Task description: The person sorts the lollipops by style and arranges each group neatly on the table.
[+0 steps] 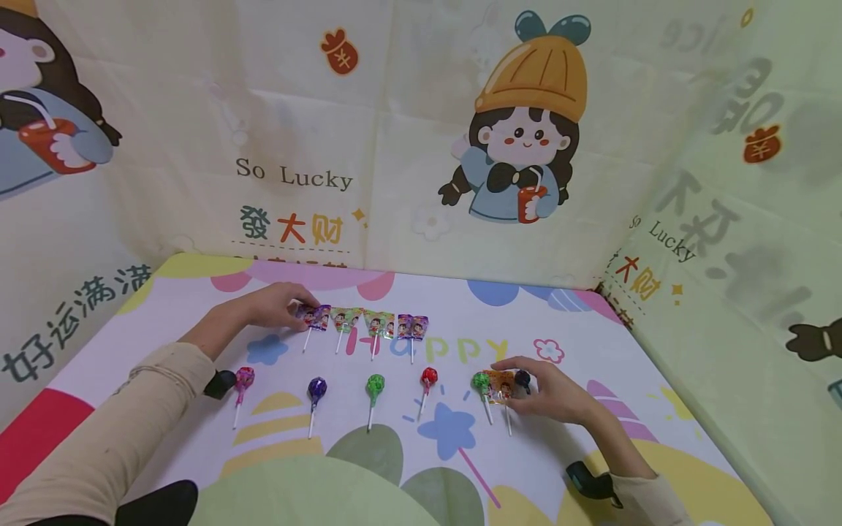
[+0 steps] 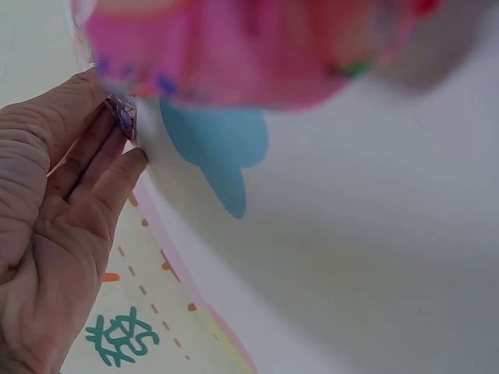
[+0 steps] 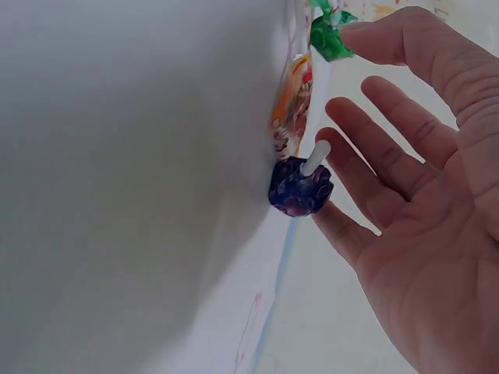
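Note:
Along the back, a row of flat-wrapped lollipops holds two green ones (image 1: 345, 319) (image 1: 379, 324) and a purple one (image 1: 413, 327). At its left end my left hand (image 1: 279, 305) pinches the edge of another purple flat lollipop (image 1: 317, 317); its wrapper (image 2: 123, 117) shows between thumb and fingers. My right hand (image 1: 552, 391) spreads around a green ball lollipop (image 1: 482, 382), an orange flat lollipop (image 1: 501, 386) and a dark purple ball lollipop (image 1: 522, 380). In the right wrist view, the thumb reaches the green wrapper (image 3: 331, 39) and fingertips sit beside the purple ball (image 3: 300, 187).
A front row of ball lollipops lies spaced apart: pink (image 1: 244, 378), purple (image 1: 317, 391), green (image 1: 376, 386) and red (image 1: 428, 377). They rest on a printed tablecloth (image 1: 276, 394). Patterned cloth walls (image 1: 408, 146) enclose the table at the back and sides.

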